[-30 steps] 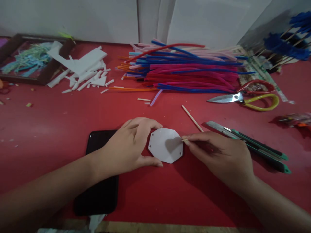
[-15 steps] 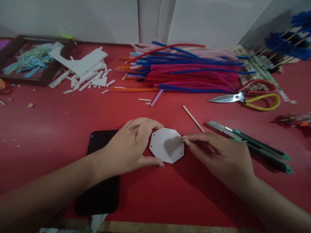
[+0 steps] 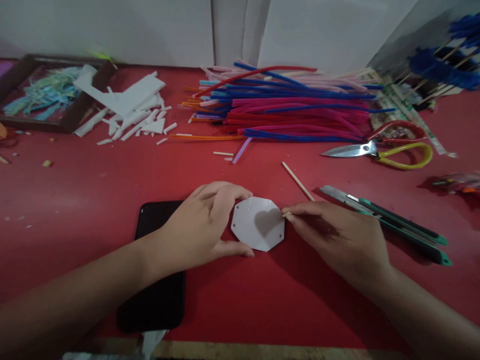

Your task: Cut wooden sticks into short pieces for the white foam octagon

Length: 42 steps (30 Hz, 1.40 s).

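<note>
A white octagonal piece point(image 3: 249, 225) with small holes near its corners lies flat on the red tabletop. A heart-shaped shadow falls on its right half. My left hand point(image 3: 210, 220) spans it from the left, index finger at the top edge and thumb at the bottom edge. At the piece's upper right corner, my right hand point(image 3: 337, 240) pinches the end of a short wooden stick point(image 3: 287, 214) between thumb and forefinger; most of that stick is hidden. Another wooden stick point(image 3: 298, 181) lies just beyond the right hand. A black phone point(image 3: 157, 300) lies under my left wrist.
Two green-and-black utility knives point(image 3: 408, 232) lie right of my right hand, with red-and-yellow-handled scissors point(image 3: 407, 150) beyond. Pipe cleaners point(image 3: 296, 110) are heaped at the back. White scraps point(image 3: 131, 107) and a brown frame point(image 3: 67, 122) are at back left.
My right hand has shifted very slightly up, still pinching the short stick at the piece's corner. My left hand and the white piece stay practically where they were.
</note>
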Tool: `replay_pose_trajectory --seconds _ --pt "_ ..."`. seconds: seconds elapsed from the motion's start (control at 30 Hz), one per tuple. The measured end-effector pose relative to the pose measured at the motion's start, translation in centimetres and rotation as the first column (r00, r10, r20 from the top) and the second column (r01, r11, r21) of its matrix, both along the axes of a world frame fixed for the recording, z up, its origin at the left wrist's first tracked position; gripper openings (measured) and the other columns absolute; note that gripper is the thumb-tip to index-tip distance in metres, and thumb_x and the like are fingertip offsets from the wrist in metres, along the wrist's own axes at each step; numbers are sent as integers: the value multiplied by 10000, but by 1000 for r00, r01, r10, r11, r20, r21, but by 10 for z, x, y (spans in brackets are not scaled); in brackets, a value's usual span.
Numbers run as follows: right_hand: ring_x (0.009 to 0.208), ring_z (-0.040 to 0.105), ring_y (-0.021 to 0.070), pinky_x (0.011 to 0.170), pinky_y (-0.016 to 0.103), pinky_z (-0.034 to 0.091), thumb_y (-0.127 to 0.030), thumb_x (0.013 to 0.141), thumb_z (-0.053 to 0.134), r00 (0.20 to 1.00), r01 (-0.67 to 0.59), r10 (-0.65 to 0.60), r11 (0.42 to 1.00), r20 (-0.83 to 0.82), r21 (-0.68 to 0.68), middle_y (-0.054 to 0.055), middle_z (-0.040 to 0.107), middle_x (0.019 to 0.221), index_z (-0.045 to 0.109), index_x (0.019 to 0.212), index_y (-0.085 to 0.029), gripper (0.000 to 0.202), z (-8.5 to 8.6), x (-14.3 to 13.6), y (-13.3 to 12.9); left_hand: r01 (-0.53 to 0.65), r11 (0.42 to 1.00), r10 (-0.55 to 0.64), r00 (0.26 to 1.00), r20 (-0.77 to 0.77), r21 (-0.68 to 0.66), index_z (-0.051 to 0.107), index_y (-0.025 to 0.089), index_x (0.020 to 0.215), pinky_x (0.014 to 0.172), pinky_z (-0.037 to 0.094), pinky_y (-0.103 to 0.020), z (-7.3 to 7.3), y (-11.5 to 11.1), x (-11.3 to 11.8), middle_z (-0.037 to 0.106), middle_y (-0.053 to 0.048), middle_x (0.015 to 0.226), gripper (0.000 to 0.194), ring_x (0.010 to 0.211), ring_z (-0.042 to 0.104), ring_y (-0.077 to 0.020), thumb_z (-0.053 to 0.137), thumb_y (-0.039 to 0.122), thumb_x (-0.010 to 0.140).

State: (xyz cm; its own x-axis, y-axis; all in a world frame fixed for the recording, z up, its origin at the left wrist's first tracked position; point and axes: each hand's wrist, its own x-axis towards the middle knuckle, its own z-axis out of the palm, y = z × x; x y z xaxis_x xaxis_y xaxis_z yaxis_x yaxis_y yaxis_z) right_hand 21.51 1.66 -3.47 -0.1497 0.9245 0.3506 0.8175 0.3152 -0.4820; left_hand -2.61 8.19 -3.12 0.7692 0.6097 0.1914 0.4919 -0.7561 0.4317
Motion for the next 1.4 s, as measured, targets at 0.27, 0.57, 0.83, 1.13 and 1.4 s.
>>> replay_pose_trajectory --seconds 0.27,0.57,0.83,1.13,1.4 --pt "666 714 147 624 256 582 -253 872 611 986 56 -60 998 -155 -34 -20 764 814 695 890 -266 87 -6 0 1 -8 1000 8 1000 0 -29 452 177 1219 952 511 -466 2 0 1 638 -152 1224 789 1157 606 -324 831 551 635" --pt "687 718 139 630 242 568 -258 879 613 991 24 -22 1000 -135 7 -19 772 835 696 902 -259 86 -10 2 0 -14 999 14 1000 -3 -38 445 163 1223 965 502 -463 3 0 1 637 -152 1228 804 1163 598 -319 853 513 624" --pt "675 720 151 618 259 574 -282 883 608 992 38 -39 999 -123 -11 -14 774 831 702 888 -267 96 -8 0 1 -15 999 14 1000 -21 -33 435 170 1229 966 501 -478 3 -1 1 633 -158 1234 806 1172 593 -328 835 541 636" --pt "685 723 152 622 256 578 -291 893 601 992 50 -50 999 -117 -5 -19 771 834 707 907 -277 108 -11 0 -1 -13 999 13 1000 1 -33 442 190 1235 963 501 -480 1 0 1 633 -149 1235 800 1172 597 -329 842 531 632" --pt "743 743 152 628 228 583 -213 896 599 999 -34 34 998 13 45 -17 782 877 704 914 -260 117 -3 0 0 -4 1000 3 1000 -12 -6 432 170 1237 953 510 -464 1 0 0 636 -157 1218 822 1160 603 -322 827 562 632"
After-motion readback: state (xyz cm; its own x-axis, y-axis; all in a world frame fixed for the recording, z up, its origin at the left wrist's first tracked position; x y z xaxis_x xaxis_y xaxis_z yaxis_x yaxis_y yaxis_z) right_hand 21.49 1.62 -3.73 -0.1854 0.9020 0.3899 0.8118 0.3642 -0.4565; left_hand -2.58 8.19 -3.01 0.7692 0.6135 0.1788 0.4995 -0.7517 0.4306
